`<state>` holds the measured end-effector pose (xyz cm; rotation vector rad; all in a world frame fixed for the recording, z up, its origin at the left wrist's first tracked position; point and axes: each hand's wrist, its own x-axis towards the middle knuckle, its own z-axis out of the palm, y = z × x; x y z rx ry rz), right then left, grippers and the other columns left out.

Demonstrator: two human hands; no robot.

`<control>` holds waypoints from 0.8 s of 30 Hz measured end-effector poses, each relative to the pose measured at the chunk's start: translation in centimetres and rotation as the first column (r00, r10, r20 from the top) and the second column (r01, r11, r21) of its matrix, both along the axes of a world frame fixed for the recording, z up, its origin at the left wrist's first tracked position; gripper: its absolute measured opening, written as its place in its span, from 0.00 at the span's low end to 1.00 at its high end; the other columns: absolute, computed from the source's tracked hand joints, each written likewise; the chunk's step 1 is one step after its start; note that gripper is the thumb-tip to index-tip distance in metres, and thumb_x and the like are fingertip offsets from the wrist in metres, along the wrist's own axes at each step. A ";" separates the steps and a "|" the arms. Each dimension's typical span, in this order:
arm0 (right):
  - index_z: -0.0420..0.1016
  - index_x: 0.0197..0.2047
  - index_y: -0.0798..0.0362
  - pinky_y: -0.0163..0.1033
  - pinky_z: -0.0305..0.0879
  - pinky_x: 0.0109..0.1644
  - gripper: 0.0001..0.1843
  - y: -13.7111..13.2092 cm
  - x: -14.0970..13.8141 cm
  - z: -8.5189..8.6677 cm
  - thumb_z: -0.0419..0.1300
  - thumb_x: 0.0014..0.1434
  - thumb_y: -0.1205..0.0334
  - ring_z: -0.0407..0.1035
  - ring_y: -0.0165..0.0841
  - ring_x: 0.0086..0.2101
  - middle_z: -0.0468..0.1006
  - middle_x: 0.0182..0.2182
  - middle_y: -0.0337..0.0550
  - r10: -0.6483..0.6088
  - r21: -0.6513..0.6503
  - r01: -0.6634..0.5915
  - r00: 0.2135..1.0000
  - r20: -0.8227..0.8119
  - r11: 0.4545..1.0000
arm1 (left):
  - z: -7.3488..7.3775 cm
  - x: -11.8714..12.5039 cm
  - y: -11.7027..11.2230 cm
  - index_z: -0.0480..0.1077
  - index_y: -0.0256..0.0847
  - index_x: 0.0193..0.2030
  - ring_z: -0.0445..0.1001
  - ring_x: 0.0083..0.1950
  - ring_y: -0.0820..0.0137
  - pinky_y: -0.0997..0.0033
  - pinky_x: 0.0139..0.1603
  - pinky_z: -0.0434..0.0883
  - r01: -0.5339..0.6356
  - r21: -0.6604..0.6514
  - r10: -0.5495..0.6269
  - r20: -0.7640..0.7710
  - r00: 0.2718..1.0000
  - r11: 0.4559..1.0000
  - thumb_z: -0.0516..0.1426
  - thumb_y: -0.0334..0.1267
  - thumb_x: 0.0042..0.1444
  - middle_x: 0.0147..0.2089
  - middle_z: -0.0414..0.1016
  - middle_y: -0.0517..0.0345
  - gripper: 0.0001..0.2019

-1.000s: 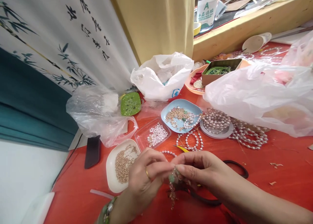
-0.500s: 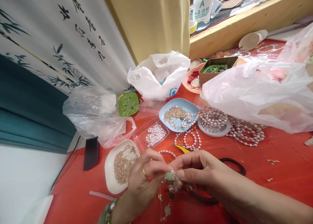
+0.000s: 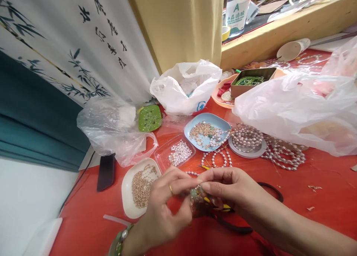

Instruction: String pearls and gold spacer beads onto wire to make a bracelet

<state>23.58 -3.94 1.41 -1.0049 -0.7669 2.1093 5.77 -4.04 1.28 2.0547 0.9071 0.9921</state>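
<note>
Both hands meet low in the middle over the red table. My right hand pinches a beaded bracelet between thumb and fingers; green and clear beads show on it. My left hand, with a gold ring, has its fingertips and thumb closed on the other side of the same bracelet. Much of the bracelet is hidden between the fingers. Under my right hand lies a black and yellow tool with looped handles, partly covered. Left of my left hand stands a cream dish of small gold beads.
Beyond the hands are a clear tray of white pearls, a blue dish with gold beads, and pearl strands. White plastic bags stand behind. A dark phone lies at left, near a green dish.
The bracelet's hanging end, visible below the hands before, is now gathered up between them. My left thumb has come away from my index finger. The whole view has shifted slightly.
</note>
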 end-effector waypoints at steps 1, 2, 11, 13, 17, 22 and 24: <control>0.75 0.27 0.59 0.28 0.54 0.24 0.13 0.0 0.0 0.1 0.67 0.42 0.58 0.59 0.21 0.19 0.71 0.19 0.35 -0.013 0.010 0.013 1.000 0.022 1.000 | 0.2 0.1 -0.1 0.70 0.43 0.47 0.69 0.35 0.70 0.67 0.34 0.68 0.010 -0.039 -0.009 0.020 1.000 0.999 0.52 0.26 0.51 0.35 0.72 0.54 0.16; 0.75 0.27 0.58 0.29 0.56 0.25 0.13 0.0 0.0 0.2 0.67 0.42 0.57 0.61 0.22 0.20 0.72 0.20 0.36 -0.022 0.022 0.021 0.999 0.039 1.000 | 0.4 0.2 -0.2 0.71 0.42 0.46 0.69 0.35 0.69 0.66 0.35 0.69 0.005 -0.080 -0.001 0.046 0.999 0.997 0.53 0.28 0.51 0.35 0.73 0.53 0.15; 0.72 0.31 0.54 0.32 0.66 0.31 0.06 -0.6 -0.1 0.5 0.60 0.51 0.60 0.69 0.28 0.28 0.75 0.26 0.38 -0.106 0.355 0.021 0.969 0.224 0.935 | 1.0 1.0 -0.4 0.75 0.38 0.33 0.74 0.31 0.71 0.73 0.32 0.73 -0.150 -0.636 0.295 0.128 0.947 0.757 0.60 0.34 0.47 0.31 0.78 0.56 0.06; 0.71 0.32 0.54 0.33 0.67 0.32 0.05 -0.7 -0.1 0.5 0.58 0.52 0.61 0.70 0.29 0.28 0.75 0.26 0.40 -0.149 0.467 -0.008 0.943 0.299 0.884 | 1.0 0.9 -0.3 0.75 0.39 0.35 0.75 0.31 0.71 0.73 0.31 0.73 -0.134 -0.691 0.296 0.122 0.947 0.710 0.60 0.34 0.46 0.32 0.78 0.56 0.08; 0.70 0.29 0.52 0.33 0.67 0.30 0.03 -0.9 -0.1 0.5 0.56 0.53 0.64 0.70 0.29 0.25 0.76 0.24 0.39 -0.208 0.610 -0.109 0.881 0.426 0.785 | 1.0 0.8 0.0 0.75 0.38 0.34 0.75 0.31 0.71 0.72 0.33 0.74 -0.104 -0.720 0.242 0.091 0.966 0.686 0.60 0.34 0.45 0.31 0.78 0.56 0.07; 0.70 0.29 0.51 0.32 0.66 0.29 0.03 -0.8 0.0 0.1 0.57 0.54 0.65 0.69 0.29 0.25 0.76 0.24 0.38 -0.264 0.683 -0.191 0.823 0.503 0.705 | 1.0 0.9 -0.1 0.74 0.37 0.32 0.75 0.30 0.71 0.73 0.31 0.74 -0.143 -0.684 0.212 0.017 0.977 0.715 0.59 0.31 0.45 0.31 0.78 0.55 0.06; 0.70 0.30 0.50 0.32 0.66 0.30 0.02 -0.8 0.1 -0.1 0.57 0.54 0.65 0.70 0.29 0.26 0.76 0.25 0.38 -0.278 0.704 -0.215 0.811 0.515 0.677 | 1.0 0.9 -0.2 0.74 0.37 0.31 0.74 0.30 0.71 0.73 0.31 0.73 -0.186 -0.664 0.215 -0.039 0.976 0.724 0.58 0.30 0.44 0.31 0.78 0.55 0.06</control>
